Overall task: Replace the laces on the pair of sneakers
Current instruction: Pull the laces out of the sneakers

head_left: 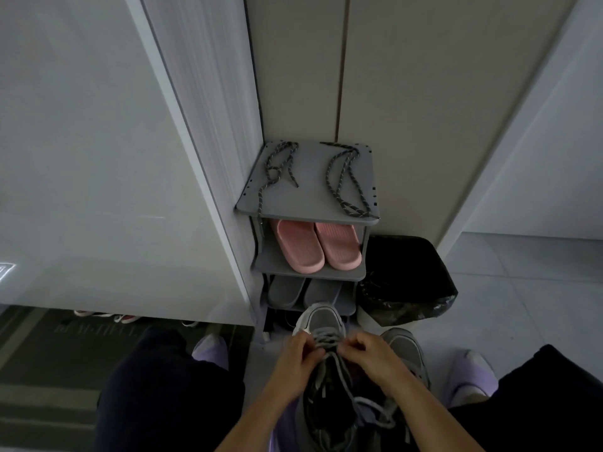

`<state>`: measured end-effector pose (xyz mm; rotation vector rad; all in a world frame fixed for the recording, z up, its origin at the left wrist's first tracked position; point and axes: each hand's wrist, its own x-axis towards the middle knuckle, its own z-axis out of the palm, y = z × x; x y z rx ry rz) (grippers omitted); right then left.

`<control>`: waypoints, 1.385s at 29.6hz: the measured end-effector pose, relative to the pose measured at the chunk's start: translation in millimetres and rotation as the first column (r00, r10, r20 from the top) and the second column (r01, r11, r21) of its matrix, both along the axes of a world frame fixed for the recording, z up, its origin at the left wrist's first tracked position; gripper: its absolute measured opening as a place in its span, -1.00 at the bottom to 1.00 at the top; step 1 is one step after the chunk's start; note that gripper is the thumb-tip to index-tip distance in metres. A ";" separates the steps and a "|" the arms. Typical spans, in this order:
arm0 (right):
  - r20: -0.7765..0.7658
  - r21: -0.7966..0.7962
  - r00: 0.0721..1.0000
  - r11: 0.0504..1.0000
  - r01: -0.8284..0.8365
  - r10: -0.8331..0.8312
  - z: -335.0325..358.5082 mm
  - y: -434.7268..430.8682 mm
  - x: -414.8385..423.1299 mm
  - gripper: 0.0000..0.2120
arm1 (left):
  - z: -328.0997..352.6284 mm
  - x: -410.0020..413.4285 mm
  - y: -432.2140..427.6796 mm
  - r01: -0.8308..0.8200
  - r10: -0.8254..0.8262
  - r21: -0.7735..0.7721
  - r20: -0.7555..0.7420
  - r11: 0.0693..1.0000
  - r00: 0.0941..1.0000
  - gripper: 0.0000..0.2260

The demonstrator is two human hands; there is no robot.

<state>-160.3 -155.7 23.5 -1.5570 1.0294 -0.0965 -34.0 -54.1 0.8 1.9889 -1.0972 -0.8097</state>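
Observation:
A grey sneaker [321,321] lies between my knees, toe pointing away from me. My left hand [298,358] and my right hand [375,355] both pinch its grey lace [328,339] over the eyelets; the loose lace ends [372,412] trail down toward me. The second grey sneaker [404,349] stands on the floor just right of my right hand, partly hidden by it. Two dark speckled laces, one on the left [277,168] and one on the right [347,181], lie on top of the grey shoe rack [310,197].
The rack holds pink slippers [318,244] on its middle shelf and grey slippers [287,291] below. A bin lined with a black bag [404,278] stands right of the rack. White cabinet panels rise on the left. A dark mat [58,370] covers the floor at left.

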 end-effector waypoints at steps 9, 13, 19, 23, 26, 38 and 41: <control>0.007 0.164 0.991 0.977 0.134 -0.137 4.2 -3.2 -1.7 -0.62 | 15.8 21.3 -2.8 0.043 -0.036 -0.017 0.302 0.999 0.953 -0.92; -0.019 0.030 0.978 0.978 0.208 -0.208 -2.1 6.0 -4.7 -0.78 | -1.4 -6.5 -8.8 -0.060 0.059 -0.024 -0.009 0.998 0.998 -0.73; -0.006 -0.096 0.939 0.935 0.341 -0.343 -2.0 14.5 -4.6 -0.88 | 2.8 3.2 -8.2 -0.064 0.064 0.015 0.049 0.998 0.997 -0.70; -0.015 -0.139 0.942 0.934 0.330 -0.335 -4.8 16.5 2.7 -0.84 | 4.1 20.6 -0.8 -0.075 0.072 0.021 0.111 0.997 0.991 -0.69; -0.035 -0.069 0.956 0.955 0.288 -0.290 -3.6 13.2 1.0 -0.76 | -1.7 3.7 1.6 -0.075 0.075 -0.005 -0.020 0.997 0.997 -0.72; 0.060 -0.004 0.866 0.867 0.498 -0.497 -4.0 20.1 -2.4 -0.86 | 1.5 11.8 -3.1 -0.054 0.053 -0.001 0.213 0.999 0.975 -0.69; 0.090 0.145 0.827 0.829 0.541 -0.555 0.6 21.0 -0.1 -0.83 | 2.3 25.9 2.3 -0.063 0.055 0.020 0.262 0.998 0.963 -0.75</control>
